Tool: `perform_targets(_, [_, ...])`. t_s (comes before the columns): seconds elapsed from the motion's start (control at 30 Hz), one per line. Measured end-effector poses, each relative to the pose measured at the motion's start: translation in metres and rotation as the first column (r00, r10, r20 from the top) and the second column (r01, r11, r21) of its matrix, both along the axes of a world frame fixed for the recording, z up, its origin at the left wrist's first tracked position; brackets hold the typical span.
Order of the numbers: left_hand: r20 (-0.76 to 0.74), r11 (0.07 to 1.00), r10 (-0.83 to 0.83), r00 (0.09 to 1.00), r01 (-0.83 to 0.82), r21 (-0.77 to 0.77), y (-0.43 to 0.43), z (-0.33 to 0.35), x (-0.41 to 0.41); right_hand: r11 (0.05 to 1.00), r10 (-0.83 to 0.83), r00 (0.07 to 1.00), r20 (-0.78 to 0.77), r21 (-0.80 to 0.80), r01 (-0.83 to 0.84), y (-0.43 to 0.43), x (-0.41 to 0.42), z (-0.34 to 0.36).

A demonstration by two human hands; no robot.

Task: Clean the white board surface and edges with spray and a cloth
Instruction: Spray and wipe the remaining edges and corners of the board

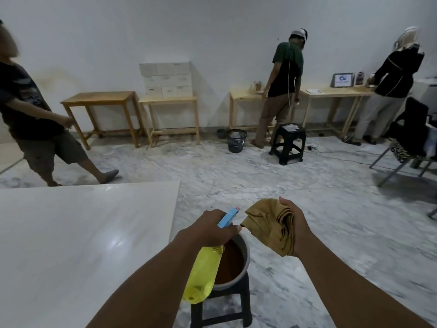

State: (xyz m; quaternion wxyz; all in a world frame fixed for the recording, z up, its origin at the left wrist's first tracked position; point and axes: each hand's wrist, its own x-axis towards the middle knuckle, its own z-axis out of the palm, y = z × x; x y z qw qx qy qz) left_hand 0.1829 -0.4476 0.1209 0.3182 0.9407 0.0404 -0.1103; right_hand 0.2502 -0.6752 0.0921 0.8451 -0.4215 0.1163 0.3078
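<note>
The step in hand looks like the start: both tools are picked up, but nothing has yet touched the board (71, 233), whose glossy white top lies to the left of the fingers and a little below them, with its near right edge just beside the left forearm. The left hand (210, 227) has its fingers clenched round the neck of the bottle (203, 273), the blue nozzle sticking out past the knuckles and pointing up and away, not at the board; the yellow body hangs down under the palm. The right hand (292, 227) grips a bunched tan cloth (269, 224), which spills out to the left of its fingers, close to the nozzle but apart from it. Directly below both sets of fingers sits a bowl (233, 261) of brown liquid on a black stool (222, 308). The next move, by my reading, calls for swinging the left hand leftward so the nozzle faces the board, squeezing the trigger, then bringing the cloth across to wipe surface and edges. Counted: one board, one bottle, one cloth, one bowl, two black stools (the second (287, 143) far beyond the fingers), four wooden tables (99, 98) along the wall, one basket (236, 140), and three other people.
</note>
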Motion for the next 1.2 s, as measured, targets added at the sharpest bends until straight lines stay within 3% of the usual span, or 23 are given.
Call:
perform_targets(0.33, [-0.043, 0.999, -0.023, 0.999, 0.025, 0.039, 0.013, -0.027, 0.148, 0.996, -0.015, 1.000, -0.019, -0.089, 0.013, 0.005, 0.146, -0.013])
perform_targets(0.57, [0.019, 0.998, -0.047, 0.999, 0.046, 0.034, 0.007, -0.015, 0.252, 0.992, 0.049, 0.999, 0.001, -0.119, -0.049, 0.005, 0.244, 0.007])
perform_targets(1.2, [-0.096, 0.955, 0.295, 0.951, -0.295, 0.015, -0.049, -0.059, 0.431, 0.915, 0.371, 0.928, -0.037, -0.155, -0.372, -0.033, 0.502, -0.004])
